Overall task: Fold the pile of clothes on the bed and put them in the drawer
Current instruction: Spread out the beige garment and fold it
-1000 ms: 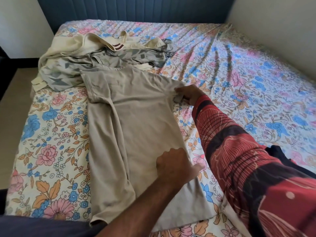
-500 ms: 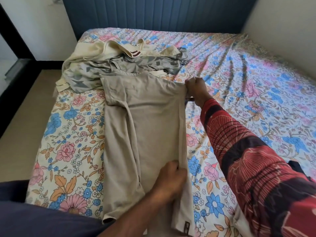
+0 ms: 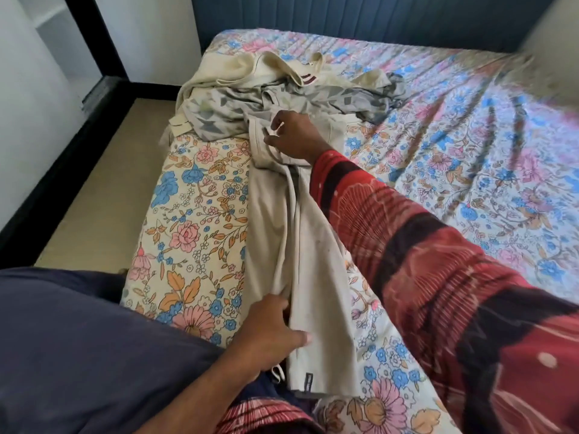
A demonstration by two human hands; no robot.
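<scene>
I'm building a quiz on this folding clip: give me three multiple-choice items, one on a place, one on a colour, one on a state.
1. Where does the unfolded pile lie?
A. on the floor
B. at the bed's far left, by the headboard
C. in a drawer

2. What colour is the shirt being folded?
A. beige
B. navy
C. red

3. What is the left hand doing?
A. hanging idle
B. gripping the shirt's near end
C. pressing the pile

Answers: 1 B, it sits on the floral sheet near the headboard; 2 A, plain beige cloth; 3 B, fingers curl round the fabric.
</scene>
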